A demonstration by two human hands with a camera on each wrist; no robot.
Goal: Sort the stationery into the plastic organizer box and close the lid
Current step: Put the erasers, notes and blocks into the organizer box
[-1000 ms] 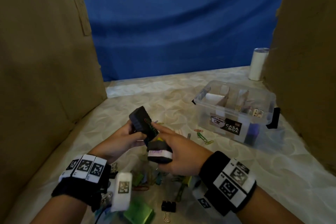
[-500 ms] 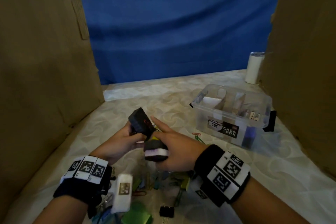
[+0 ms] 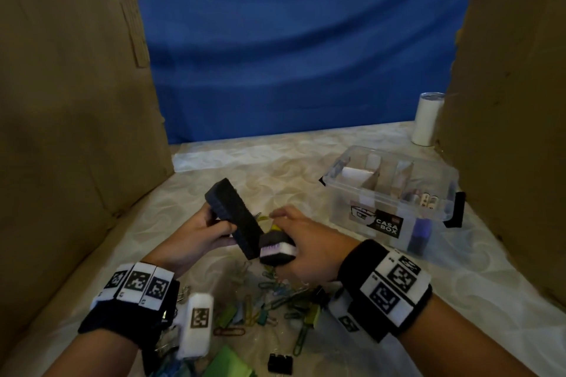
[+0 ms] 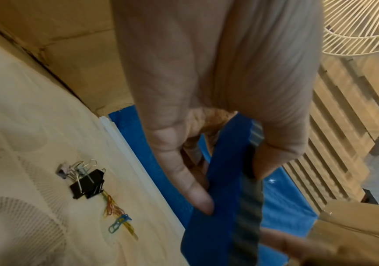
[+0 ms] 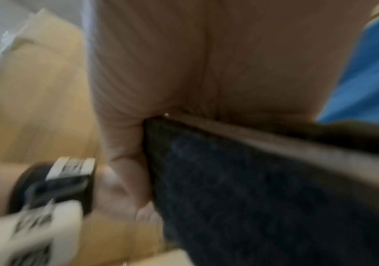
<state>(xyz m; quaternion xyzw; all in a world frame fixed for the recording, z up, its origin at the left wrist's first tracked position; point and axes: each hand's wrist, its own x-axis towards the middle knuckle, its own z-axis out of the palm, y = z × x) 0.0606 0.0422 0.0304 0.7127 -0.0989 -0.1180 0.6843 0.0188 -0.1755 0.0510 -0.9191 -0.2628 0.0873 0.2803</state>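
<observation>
- The left hand (image 3: 196,236) held a long black felt eraser block (image 3: 234,217) up over the tabletop (image 3: 459,300), fingers curled round it.
- The right hand (image 3: 309,242) gripped a second, shorter eraser (image 3: 277,251).
- Both looked light and soft; holding the long sides seemed best.
- The clear plastic organizer box (image 3: 395,193) stood open, off to the right.

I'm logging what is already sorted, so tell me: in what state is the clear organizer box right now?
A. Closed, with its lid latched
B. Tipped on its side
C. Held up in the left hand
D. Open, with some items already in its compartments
D: the organizer box stands lidless on the table with its dividers exposed and a few small items in the right compartment, while both hands hold erasers in front of it.
</observation>
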